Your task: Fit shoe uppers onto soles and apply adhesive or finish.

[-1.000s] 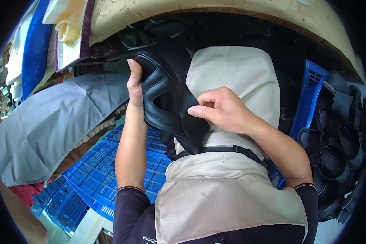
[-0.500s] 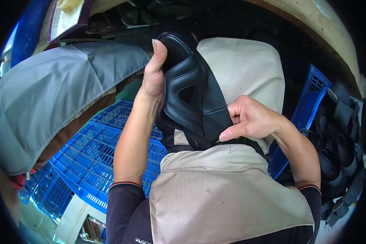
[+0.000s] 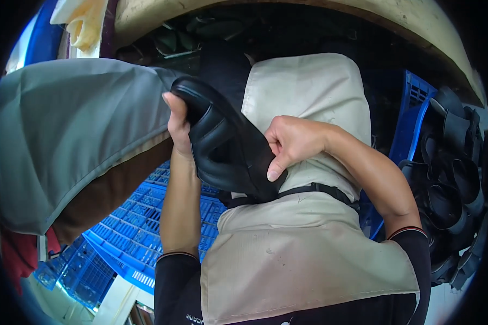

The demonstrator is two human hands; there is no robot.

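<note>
A black leather-look sandal with stitched padded straps is held over my lap, tilted with its top end toward the upper left. My left hand grips its left side near the top end, thumb pointing up and the other fingers hidden behind it. At its lower right edge, my right hand pinches the black material between thumb and curled fingers. Beneath the sandal lies my beige apron, with a black strap across the waist.
Blue plastic crates stand at the left below my forearm. Another person's grey apron fills the left side. More black sandals are heaped at the right beside a blue crate wall. A pale table edge curves across the top.
The sandal and both my hands have shifted left, and the sandal has tilted so its side shows more. Both hands keep their hold. The view has moved slightly.
</note>
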